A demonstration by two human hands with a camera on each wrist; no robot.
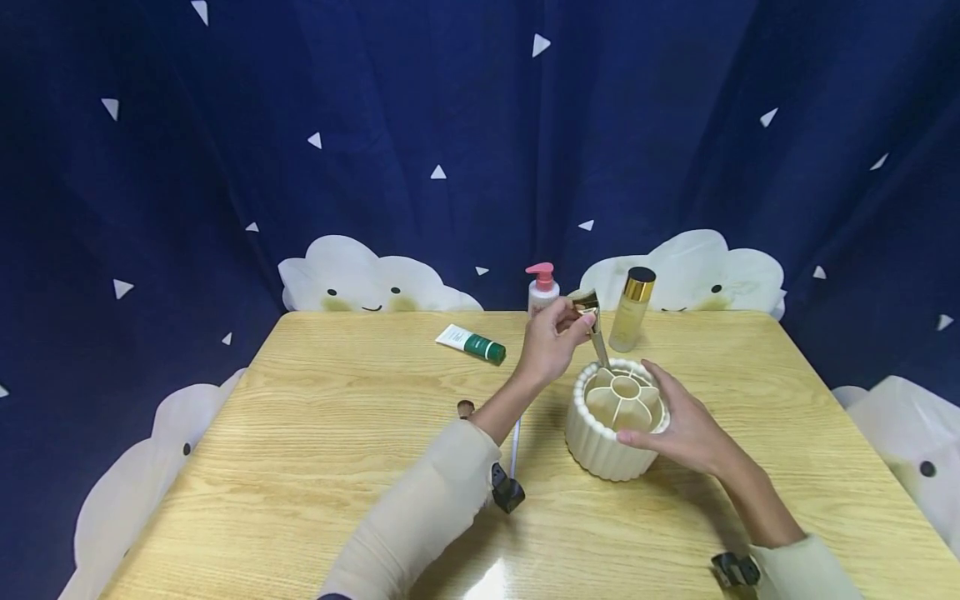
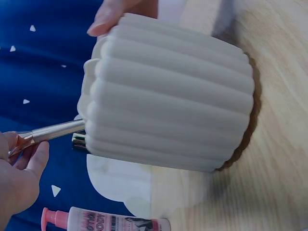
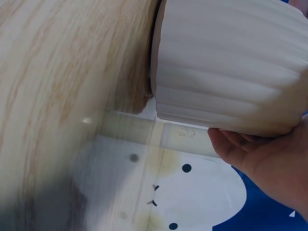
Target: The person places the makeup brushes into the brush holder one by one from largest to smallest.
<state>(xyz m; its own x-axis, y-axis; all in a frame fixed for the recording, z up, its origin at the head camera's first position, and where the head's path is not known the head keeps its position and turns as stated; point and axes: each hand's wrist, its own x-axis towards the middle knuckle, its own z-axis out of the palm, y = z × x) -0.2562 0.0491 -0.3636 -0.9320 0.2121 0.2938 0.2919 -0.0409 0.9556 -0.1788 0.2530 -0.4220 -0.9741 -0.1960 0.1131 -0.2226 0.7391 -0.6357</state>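
Observation:
My left hand (image 1: 553, 342) pinches a makeup brush (image 1: 601, 343) with a shiny metallic ferrule. The brush slants down, and its handle's lower end is at the rim of a cream, ribbed brush holder (image 1: 609, 448). Petal-shaped compartments fill the holder's top around a round middle one. In the left wrist view the handle (image 2: 57, 130) passes behind the near rim, so its tip is hidden. My right hand (image 1: 688, 427) grips the holder's right side, thumb at the near rim and fingers at the far side. The holder stands upright on the table.
Behind the holder stands a gold-capped bottle (image 1: 630, 312); a pink pump bottle (image 1: 543, 287) is partly behind my left hand. A green-and-white tube (image 1: 471, 343) lies farther left. Under my left forearm, a brush head (image 1: 465, 408) and a pale thin handle (image 1: 515, 450) show on the table (image 1: 322, 433).

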